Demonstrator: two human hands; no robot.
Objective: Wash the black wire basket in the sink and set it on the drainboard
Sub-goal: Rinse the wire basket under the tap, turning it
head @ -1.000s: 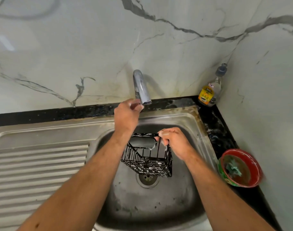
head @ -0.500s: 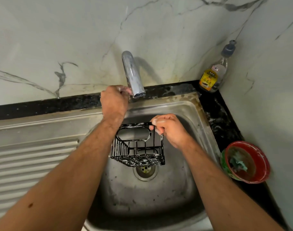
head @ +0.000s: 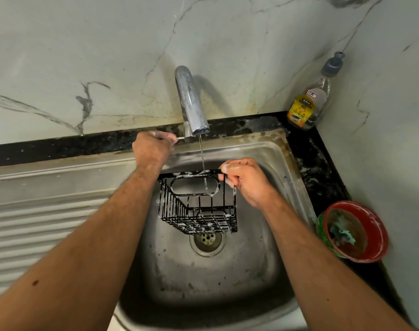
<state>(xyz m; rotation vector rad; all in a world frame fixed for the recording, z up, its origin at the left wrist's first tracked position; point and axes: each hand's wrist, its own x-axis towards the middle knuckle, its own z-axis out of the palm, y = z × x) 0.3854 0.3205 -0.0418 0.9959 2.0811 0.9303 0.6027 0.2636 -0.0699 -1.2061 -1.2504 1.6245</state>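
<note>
- The black wire basket (head: 199,204), with white soap foam on its wires, hangs in the air above the stainless steel sink (head: 227,278), over the round metal drain (head: 207,240). It does not touch the sink bottom.
- The right hand (head: 245,181) pinches the upper right corner of the basket rim between thumb and curled fingers.
- The left hand (head: 152,149) is curled around the small lever at the base of the chrome tap (head: 191,103), beside the spout.
- A thin stream of water (head: 202,154) falls from the spout and meets the top rim of the basket.
- The ribbed steel drainboard (head: 36,223) lies to the left of the sink, partly covered by the left forearm.
- A clear bottle of dishwash gel with a yellow label and grey cap (head: 311,101) stands in the corner of the black stone counter (head: 308,161).
- A red plastic bowl (head: 356,231) sits on the counter to the right of the sink, with a green scrubber (head: 342,234) inside it.
</note>
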